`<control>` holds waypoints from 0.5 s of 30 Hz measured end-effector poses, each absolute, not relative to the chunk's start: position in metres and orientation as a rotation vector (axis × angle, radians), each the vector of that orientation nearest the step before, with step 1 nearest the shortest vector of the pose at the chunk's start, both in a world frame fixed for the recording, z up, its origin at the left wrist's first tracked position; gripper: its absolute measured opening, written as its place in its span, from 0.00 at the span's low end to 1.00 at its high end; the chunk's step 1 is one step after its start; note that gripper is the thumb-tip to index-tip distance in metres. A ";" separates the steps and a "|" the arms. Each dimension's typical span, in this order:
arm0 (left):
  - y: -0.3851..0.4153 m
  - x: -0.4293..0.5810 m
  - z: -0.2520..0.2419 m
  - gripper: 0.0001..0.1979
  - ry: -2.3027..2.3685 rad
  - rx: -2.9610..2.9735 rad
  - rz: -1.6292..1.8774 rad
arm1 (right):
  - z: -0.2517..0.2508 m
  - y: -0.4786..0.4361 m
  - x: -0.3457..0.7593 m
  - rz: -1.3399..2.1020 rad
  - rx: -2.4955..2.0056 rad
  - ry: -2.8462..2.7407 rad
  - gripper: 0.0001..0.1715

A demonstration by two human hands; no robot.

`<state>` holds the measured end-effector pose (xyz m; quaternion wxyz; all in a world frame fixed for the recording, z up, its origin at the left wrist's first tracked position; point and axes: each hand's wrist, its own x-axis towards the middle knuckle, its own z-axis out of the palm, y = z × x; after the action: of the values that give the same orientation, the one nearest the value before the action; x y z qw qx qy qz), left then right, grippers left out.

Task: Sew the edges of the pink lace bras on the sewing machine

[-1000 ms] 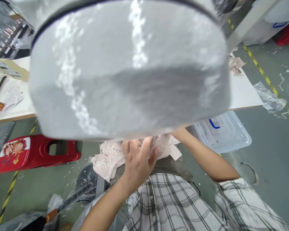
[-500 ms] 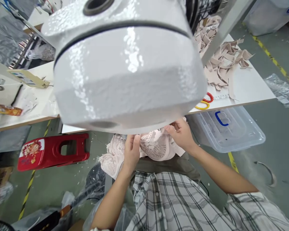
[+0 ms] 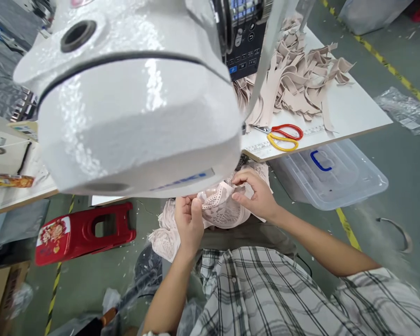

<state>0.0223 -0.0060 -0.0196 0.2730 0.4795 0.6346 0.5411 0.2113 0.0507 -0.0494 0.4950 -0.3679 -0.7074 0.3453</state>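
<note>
A pale pink lace bra (image 3: 224,210) lies across my lap below the front of a big white sewing machine head (image 3: 136,135). My left hand (image 3: 189,221) is closed on the bra's edge near its middle, thumb on top. On the other side, my right hand (image 3: 255,193) pinches the edge of the cup between thumb and fingers. More of the lace (image 3: 166,233) spreads out to the left of my left wrist. The machine head hides the needle area and the far part of the bra.
Red-and-yellow-handled thread scissors (image 3: 283,136) lie on the white table (image 3: 357,112) beside a heap of beige fabric strips (image 3: 301,79). A lidded clear plastic box (image 3: 336,172) stands below at right. A red plastic stool (image 3: 87,231) is on the floor at left.
The view has shifted, so the machine head sits further left and the scissors and control panel show. My right hand has shifted slightly on the bra, its fingers now more visible.
</note>
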 end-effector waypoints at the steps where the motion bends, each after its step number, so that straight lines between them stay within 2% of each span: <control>1: -0.006 0.023 -0.018 0.23 1.714 1.315 1.459 | -0.050 0.050 0.212 0.837 -0.891 -1.718 0.15; 6: -0.005 0.023 -0.014 0.24 1.712 1.356 1.462 | -0.054 0.048 0.214 0.832 -0.913 -1.753 0.19; 12: -0.006 0.023 -0.013 0.25 1.761 1.347 1.424 | -0.070 0.055 0.230 0.752 -0.830 -1.940 0.29; 15: -0.002 0.018 -0.011 0.25 1.734 1.264 1.387 | -0.076 0.056 0.242 0.744 -0.835 -2.048 0.22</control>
<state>0.0178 -0.0024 -0.0108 0.2891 0.4734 0.6498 0.5196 0.2422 0.0565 -0.0757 0.3931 -0.3292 -0.8069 0.2932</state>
